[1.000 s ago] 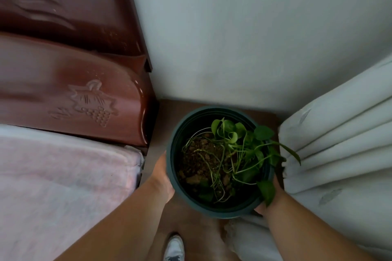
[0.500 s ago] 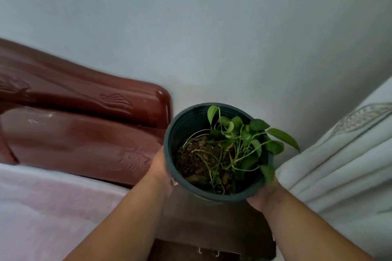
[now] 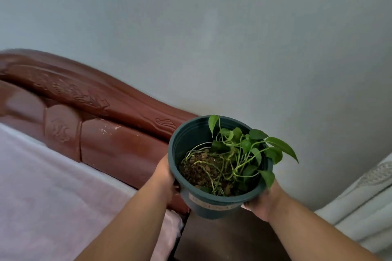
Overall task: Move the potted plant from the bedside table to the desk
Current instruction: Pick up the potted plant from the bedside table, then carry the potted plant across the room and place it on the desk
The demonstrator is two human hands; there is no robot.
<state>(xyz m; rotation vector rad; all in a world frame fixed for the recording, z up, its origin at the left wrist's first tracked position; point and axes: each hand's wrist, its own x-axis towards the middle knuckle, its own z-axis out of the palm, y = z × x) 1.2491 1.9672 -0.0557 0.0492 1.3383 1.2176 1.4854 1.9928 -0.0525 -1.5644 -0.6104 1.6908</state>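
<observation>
The potted plant (image 3: 214, 205) is a dark green plastic pot with brown soil and a small leafy vine spilling to the right. It hangs in the air above the brown bedside table (image 3: 229, 239), tilted slightly toward me. My left hand (image 3: 164, 172) grips the pot's left wall. My right hand (image 3: 262, 203) holds its lower right side, partly hidden under the leaves. The desk is not in view.
A carved reddish-brown headboard (image 3: 101, 125) runs along the left, with a bed under a pink cover (image 3: 53, 197) in front of it. A white curtain (image 3: 364, 207) hangs at the right. A plain pale wall (image 3: 212, 38) fills the background.
Both hands have lifted the pot off the bedside table and raised it higher. The view has swung upward, so more wall and headboard show.
</observation>
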